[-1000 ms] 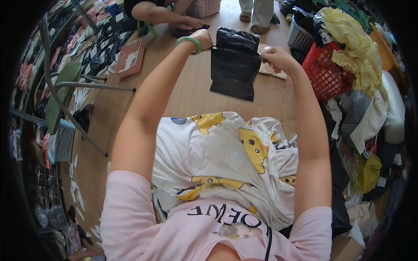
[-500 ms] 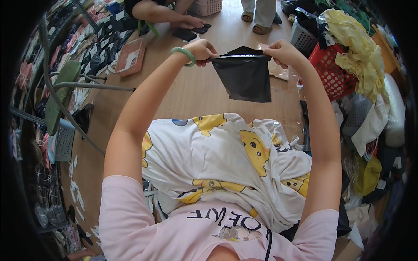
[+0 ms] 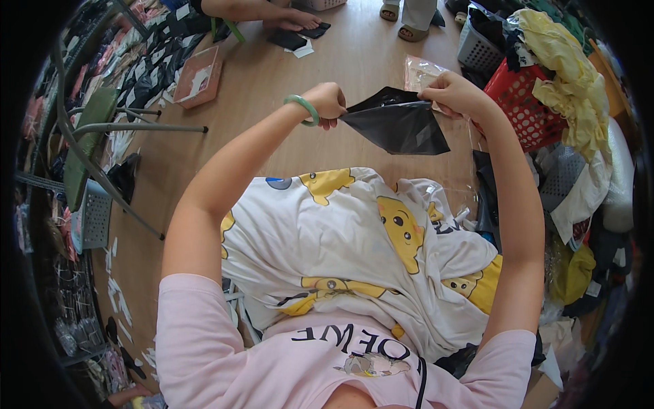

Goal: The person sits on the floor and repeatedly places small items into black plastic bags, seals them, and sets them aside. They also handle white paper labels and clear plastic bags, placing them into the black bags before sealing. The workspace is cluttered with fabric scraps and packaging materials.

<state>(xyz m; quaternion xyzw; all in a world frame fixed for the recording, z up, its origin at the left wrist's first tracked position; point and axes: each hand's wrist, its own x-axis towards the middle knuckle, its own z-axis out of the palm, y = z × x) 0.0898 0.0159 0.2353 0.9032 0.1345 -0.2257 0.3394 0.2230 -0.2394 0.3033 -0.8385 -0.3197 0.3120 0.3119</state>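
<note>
A black plastic mailing bag [image 3: 402,126] hangs between my two hands above the wooden floor, beyond my knees. Its mouth gapes upward and its body slants down to the right. My left hand [image 3: 328,103], with a green bangle on the wrist, pinches the left corner of the mouth. The right corner is gripped by the fingers of my right hand [image 3: 451,94]. Whatever may be inside the bag is hidden. Just behind my right hand lies a clear plastic packet [image 3: 417,71] on the floor.
At the right stand a red perforated basket [image 3: 521,102] and a grey basket [image 3: 479,42], heaped with yellow cloth [image 3: 565,75]. A pink tray [image 3: 197,76] and a green folding chair [image 3: 92,143] are at the left. Two people's feet [image 3: 300,19] show at the far side.
Both hands have come slightly nearer and to the right. The bag's mouth is spread wider, and its body has changed from hanging nearly flat to slanting in a point.
</note>
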